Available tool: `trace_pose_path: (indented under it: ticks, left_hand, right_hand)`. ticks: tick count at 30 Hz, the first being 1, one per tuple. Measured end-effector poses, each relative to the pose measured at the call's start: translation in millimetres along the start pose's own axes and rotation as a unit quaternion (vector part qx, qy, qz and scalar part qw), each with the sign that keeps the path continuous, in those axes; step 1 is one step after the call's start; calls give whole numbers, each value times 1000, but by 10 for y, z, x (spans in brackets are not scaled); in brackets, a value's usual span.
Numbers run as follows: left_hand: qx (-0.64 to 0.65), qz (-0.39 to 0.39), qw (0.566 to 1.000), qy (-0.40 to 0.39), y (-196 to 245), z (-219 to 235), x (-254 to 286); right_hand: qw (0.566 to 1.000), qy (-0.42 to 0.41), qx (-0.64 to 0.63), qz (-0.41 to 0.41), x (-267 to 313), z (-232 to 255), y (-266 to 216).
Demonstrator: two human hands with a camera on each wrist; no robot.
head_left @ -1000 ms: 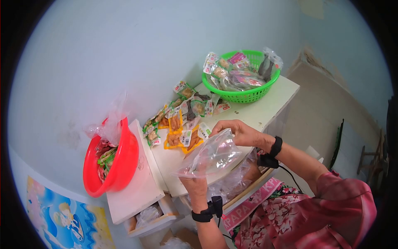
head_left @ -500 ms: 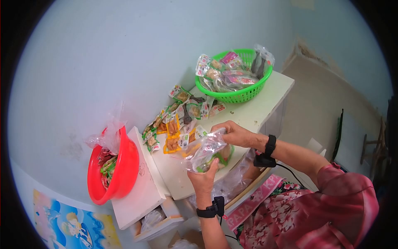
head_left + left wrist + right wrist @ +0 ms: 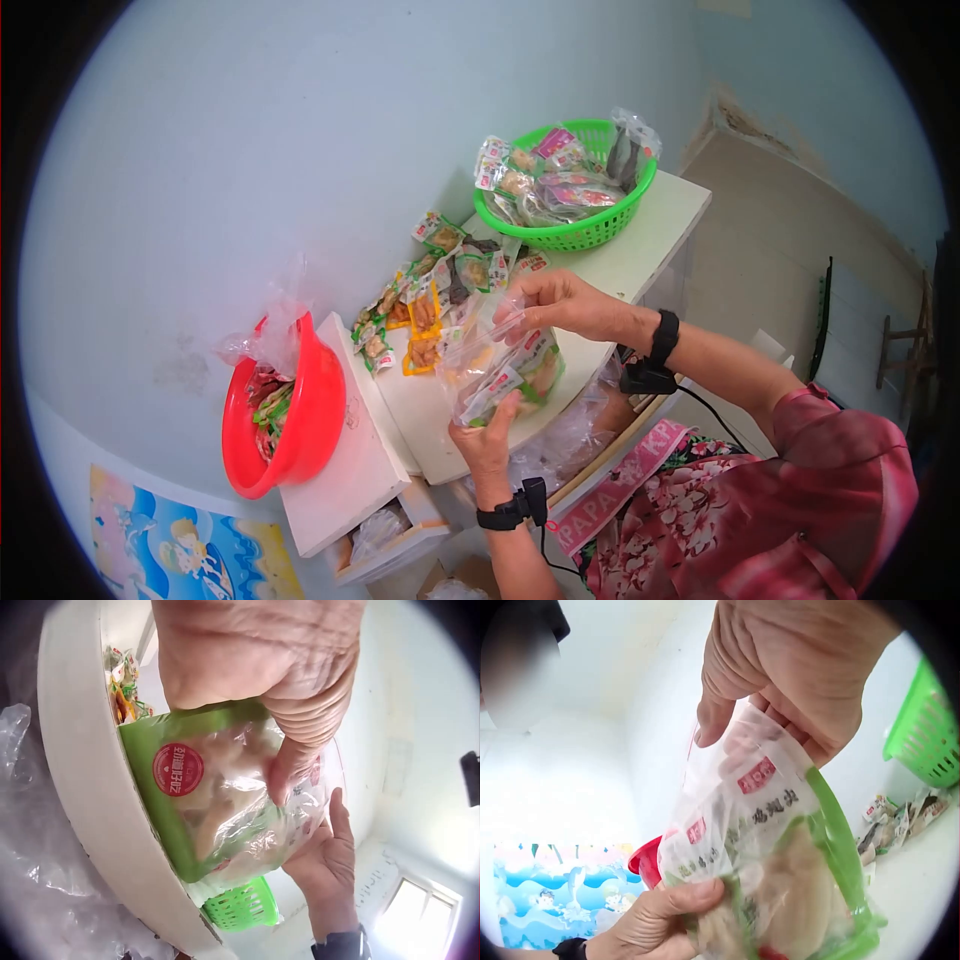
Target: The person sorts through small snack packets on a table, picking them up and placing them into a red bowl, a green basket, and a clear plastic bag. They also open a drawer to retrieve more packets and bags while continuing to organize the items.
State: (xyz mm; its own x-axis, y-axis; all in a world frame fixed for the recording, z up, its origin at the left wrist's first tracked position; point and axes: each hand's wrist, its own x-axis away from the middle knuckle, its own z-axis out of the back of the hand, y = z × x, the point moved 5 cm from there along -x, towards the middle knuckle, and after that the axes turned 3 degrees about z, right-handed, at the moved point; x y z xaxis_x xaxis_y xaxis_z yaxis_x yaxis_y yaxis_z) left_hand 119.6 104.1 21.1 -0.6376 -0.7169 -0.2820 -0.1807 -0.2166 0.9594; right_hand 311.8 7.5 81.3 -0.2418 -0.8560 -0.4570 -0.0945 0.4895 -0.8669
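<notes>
Both hands hold a clear plastic bag [image 3: 465,365] above the front of the white tabletop. Inside it are green-edged snack packs [image 3: 791,889] with pale pieces showing through and a red label. The left hand [image 3: 485,445] grips the lower end of the bag, its thumb over the front of a pack [image 3: 217,799]. At the upper end the right hand [image 3: 570,305] pinches the thin film, with thumb in front and fingers behind it in the right wrist view. Behind the bag lies a pile of snack packs [image 3: 425,290], some green and white, some yellow.
A green basket [image 3: 580,237] full of packs stands at the back right of the white table [image 3: 640,235]. On the left, a red basin [image 3: 315,420] holds packs and clear plastic bags. Open drawers with clear bags [image 3: 560,445] lie below the table's front edge.
Green-edged packs now show inside the bag, which looked flat and empty one second ago. The right hand has lifted slightly at the bag's top; the left thumb now presses on the packs.
</notes>
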Motion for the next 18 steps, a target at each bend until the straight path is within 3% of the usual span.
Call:
trace_pose_path:
  ticks: [4, 7, 10, 14, 15, 17, 18]
  left_hand:
    - [36, -5, 999, 1, -23, -36, -8]
    - [45, -5, 999, 1, -27, -28, -28]
    - [45, 2, 999, 0, -35, -24, -36]
    - [73, 11, 997, 2, -48, -17, -48]
    - [77, 10, 997, 6, -73, -7, -60]
    - [87, 22, 996, 8, -106, 3, -60]
    - [90, 31, 995, 6, -124, 6, -51]
  right_hand:
    - [988, -57, 141, 13, -113, -63, -230]
    - [988, -42, 131, 70, -155, -180, -506]
    - [992, -9, 7, 124, -179, -213, -853]
    - [976, 73, 129, 159, -148, -104, -1028]
    - [960, 50, 229, 152, -132, -100, -1052]
    - [870, -19, 401, 287, -58, -322, -1160]
    - [825, -46, 470, 310, -5, -427, -1134]
